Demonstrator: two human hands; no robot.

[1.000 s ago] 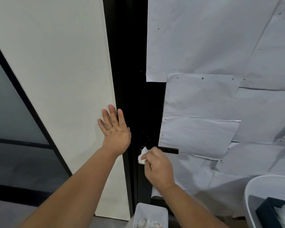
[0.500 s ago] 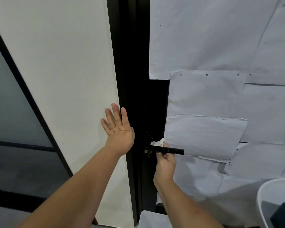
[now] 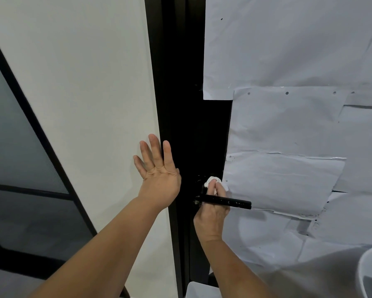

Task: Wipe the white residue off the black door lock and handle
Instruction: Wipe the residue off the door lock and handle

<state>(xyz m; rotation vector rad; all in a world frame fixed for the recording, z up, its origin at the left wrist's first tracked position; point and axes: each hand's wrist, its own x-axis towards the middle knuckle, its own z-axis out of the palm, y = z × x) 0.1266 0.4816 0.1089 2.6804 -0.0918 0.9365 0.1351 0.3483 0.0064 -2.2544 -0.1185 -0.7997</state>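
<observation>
Right hand pinches white wipe behind black handle (left hand flat, fingers spread, on wall)

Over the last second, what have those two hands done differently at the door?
The right hand carried its white wad up from below the black handle to behind it, so the wad now presses on the lock plate above the bar. It grips the wad as before. The left hand stays flat against the white wall.
</observation>
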